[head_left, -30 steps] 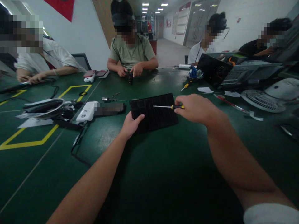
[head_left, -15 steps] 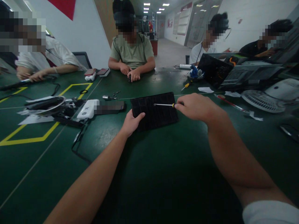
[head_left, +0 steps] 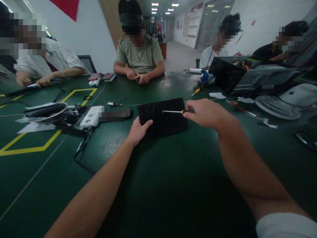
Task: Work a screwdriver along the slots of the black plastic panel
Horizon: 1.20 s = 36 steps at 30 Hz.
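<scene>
Black and flat, the panel (head_left: 169, 125) is over the desk (head_left: 178, 175), its left edge gripped by my left hand (head_left: 139, 130). My right hand (head_left: 204, 111) holds a screwdriver (head_left: 173, 111), its shaft across the panel's face; whether the tip touches, I cannot tell.

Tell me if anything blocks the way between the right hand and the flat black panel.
Nothing visible blocks it: only the screwdriver, held in the right hand, reaches across the black panel; whether its tip touches is unclear. The left hand grips the panel's left edge, clear of the screwdriver.
</scene>
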Available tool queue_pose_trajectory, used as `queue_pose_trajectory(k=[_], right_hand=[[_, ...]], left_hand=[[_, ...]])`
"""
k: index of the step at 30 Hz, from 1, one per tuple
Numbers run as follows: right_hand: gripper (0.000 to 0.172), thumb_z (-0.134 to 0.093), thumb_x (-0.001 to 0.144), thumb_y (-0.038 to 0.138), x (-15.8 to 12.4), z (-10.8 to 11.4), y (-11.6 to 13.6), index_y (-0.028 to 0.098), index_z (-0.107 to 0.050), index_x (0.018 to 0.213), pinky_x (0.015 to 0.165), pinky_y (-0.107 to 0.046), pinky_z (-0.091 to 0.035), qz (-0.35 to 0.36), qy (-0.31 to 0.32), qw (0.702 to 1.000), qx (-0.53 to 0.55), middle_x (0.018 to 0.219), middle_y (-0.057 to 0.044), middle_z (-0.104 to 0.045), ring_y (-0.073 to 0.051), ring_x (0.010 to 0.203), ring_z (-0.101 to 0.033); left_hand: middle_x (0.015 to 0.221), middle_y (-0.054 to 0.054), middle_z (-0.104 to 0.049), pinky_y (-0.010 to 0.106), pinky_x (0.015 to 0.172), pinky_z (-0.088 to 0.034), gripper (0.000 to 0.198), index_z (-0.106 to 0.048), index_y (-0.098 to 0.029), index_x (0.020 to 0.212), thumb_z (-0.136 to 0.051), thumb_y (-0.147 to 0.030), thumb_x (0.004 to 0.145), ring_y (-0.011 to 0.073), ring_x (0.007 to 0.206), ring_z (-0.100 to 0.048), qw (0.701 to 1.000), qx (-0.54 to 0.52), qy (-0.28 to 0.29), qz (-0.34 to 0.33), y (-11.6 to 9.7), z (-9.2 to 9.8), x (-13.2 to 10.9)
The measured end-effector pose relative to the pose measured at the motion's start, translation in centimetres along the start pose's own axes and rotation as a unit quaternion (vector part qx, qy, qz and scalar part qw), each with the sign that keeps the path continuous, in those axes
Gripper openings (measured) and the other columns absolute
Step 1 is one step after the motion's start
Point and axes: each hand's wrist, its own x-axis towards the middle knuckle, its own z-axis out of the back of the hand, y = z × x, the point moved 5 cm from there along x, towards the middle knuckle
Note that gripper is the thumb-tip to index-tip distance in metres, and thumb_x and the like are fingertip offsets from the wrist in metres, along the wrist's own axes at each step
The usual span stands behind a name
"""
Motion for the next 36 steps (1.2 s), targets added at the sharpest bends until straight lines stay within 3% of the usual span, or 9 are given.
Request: queue_pose_trajectory(k=[8,26,36], right_hand=[[0.036,-0.055,0.107,0.049,0.1,0.01,0.0,0.025,-0.08,0.116,0.079,-0.045,-0.049,0.003,0.004,1.0,-0.009,0.113,-0.016,-0.081,-0.038,0.106,-0.074],[0.045,-0.047,0.111,0.052,0.21,-0.05,0.06,0.024,-0.081,0.121,0.084,-0.048,-0.052,-0.005,0.02,1.0,-0.02,0.119,-0.018,-0.082,-0.041,0.113,-0.074],[0.049,-0.04,0.113,0.051,0.17,-0.22,0.23,0.023,-0.078,0.123,0.089,-0.05,-0.054,-0.003,0.046,0.999,-0.014,0.128,-0.019,-0.081,-0.042,0.121,-0.073]], left_hand=[[0.124,0.011,-0.085,0.063,0.121,-0.058,0.052,-0.075,-0.019,0.122,-0.094,-0.04,0.078,0.0371,0.127,-0.078,1.0,-0.006,0.001,0.0,0.04,-0.02,-0.04],[0.125,0.012,-0.085,0.065,0.122,-0.057,0.052,-0.075,-0.019,0.122,-0.094,-0.039,0.078,0.0376,0.127,-0.078,1.0,-0.001,-0.006,-0.004,-0.16,0.03,-0.09],[0.122,0.012,-0.084,0.06,0.12,-0.058,0.052,-0.076,-0.019,0.12,-0.095,-0.04,0.077,0.0368,0.127,-0.077,1.0,0.008,-0.007,-0.014,-0.14,0.07,0.0]])
